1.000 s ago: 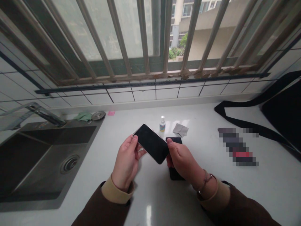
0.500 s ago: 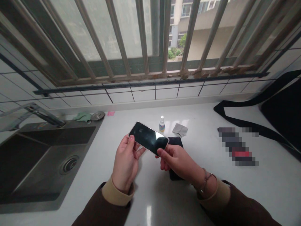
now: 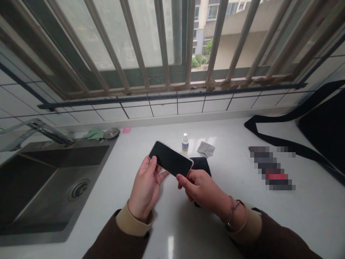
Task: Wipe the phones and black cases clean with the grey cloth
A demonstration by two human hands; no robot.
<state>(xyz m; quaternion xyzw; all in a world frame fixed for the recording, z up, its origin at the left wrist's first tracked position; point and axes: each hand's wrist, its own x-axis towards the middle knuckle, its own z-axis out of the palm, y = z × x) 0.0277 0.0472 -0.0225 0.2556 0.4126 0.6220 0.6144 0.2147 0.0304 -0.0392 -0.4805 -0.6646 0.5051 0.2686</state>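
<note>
A smartphone [image 3: 171, 158] with a dark screen and a clear case is held above the counter, its left end higher than its right. My left hand [image 3: 145, 185] grips its left end, thumb on the front edge and fingers behind. The lower right corner is pinched by my right hand [image 3: 202, 187], which has a bracelet at the wrist. Partly hidden under my right hand lies a flat black item [image 3: 201, 164]; its kind I cannot make out. Just beyond the phone stand a small spray bottle [image 3: 185, 142] and a crumpled grey cloth [image 3: 206, 148].
At the left is a steel sink [image 3: 90, 172] with a faucet [image 3: 51, 131], a green cloth [image 3: 94, 134] and a drain strainer [image 3: 111, 133]. A black bag with a strap [image 3: 269, 118] lies right, near a pixelated item [image 3: 271, 167]. Barred window behind.
The phone has tilted, so the bright reflection on its screen is gone. My right hand has shifted slightly lower and left along the phone's edge. The left hand has barely moved.
</note>
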